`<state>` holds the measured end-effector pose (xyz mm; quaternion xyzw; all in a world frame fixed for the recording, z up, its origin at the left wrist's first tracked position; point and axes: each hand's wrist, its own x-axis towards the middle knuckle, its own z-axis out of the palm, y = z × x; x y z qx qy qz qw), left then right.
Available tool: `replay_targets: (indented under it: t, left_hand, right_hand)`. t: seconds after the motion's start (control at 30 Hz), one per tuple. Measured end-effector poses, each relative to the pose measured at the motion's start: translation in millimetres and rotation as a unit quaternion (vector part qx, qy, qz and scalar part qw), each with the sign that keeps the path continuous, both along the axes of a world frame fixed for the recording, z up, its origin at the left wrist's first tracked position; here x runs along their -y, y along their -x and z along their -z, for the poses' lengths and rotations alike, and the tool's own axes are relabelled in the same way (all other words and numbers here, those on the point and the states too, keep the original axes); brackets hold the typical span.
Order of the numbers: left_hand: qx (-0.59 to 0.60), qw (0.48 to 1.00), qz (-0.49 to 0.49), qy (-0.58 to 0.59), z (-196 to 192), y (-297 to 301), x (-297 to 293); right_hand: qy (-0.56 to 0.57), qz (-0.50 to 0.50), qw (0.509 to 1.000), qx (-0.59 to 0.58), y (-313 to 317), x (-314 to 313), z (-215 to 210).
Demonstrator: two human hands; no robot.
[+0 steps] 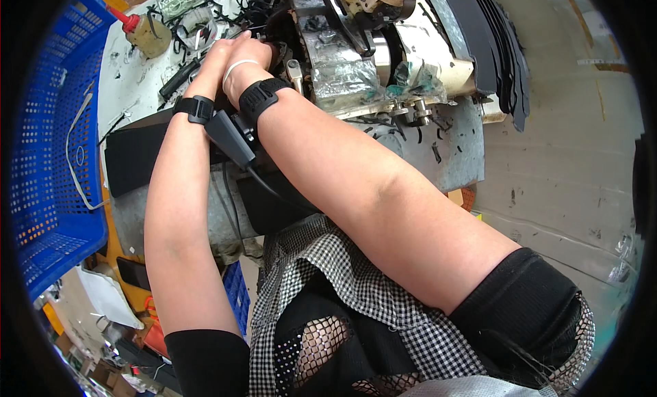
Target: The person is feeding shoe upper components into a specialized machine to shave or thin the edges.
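The left hand (217,58) and the right hand (248,52) were positioned close together, to the left of a grey metal machine partly wrapped in clear film (342,65). The fingers were largely hidden; it could not be told whether they were spread or closed, or what they held. The nearest distinct item, a smooth black cylindrical rod (179,81), lay on the pale, stained tabletop (120,75), just beside the left hand.

Hazards, as judged:

1. Snagging. A slack black cable (274,190) ran from a dark grey box-shaped device (231,138) between the wrists. A wide arm movement could have caught it on the table edge.
2. Spillage. A squat translucent bottle with a pointed red cap (148,36) stood beyond the left hand. An outward sweep could have tipped it.
3. Pinching. The right hand was near the machine; had its parts moved, fingers might have been caught.
4. Fouling. Thin, curled black scraps (243,4) lay tangled beyond the hands and could have hidden small items.

Materials: the flat, matt black panel (133,157) had straight edges; the blue plastic basket (51,144) was perforated; the silver round-ended metal tool (294,74) was glossy, beside the right wrist.
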<state>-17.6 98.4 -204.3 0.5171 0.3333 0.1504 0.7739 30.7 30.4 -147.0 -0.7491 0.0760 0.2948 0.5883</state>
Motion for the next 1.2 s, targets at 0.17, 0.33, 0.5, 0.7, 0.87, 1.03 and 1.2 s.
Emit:
replay_targets:
  t: [0.17,0.33,0.5,0.7,0.87,1.03,1.2]
  left_hand:
    - [-0.094,0.995,0.017,-0.026,-41,-4,15]
    - [-0.19,0.979,0.052,-0.041,-50,-7,12]
    - [-0.213,0.976,0.043,-0.006,-45,-22,17]
    - [-0.111,0.993,0.0,-0.031,-45,-16,23]
    - [-0.079,0.99,0.045,-0.105,-44,-8,25]
    - [-0.076,0.973,0.051,-0.214,-26,-2,26]
    - [-0.132,0.968,0.008,-0.214,-28,-9,35]
  right_hand:
    - [-0.012,-0.019,0.997,-0.079,5,13,-30]
    - [-0.122,-0.083,0.987,-0.061,28,29,-32]
    - [-0.235,-0.585,0.776,0.013,2,145,-109]
    - [-0.134,-0.709,0.669,0.179,-59,214,-124]
    - [-0.081,-0.657,0.725,0.192,-92,252,-113]
    - [-0.051,-0.639,0.758,0.119,-98,268,-102]
    - [-0.05,-0.664,0.73,0.155,-91,264,-99]
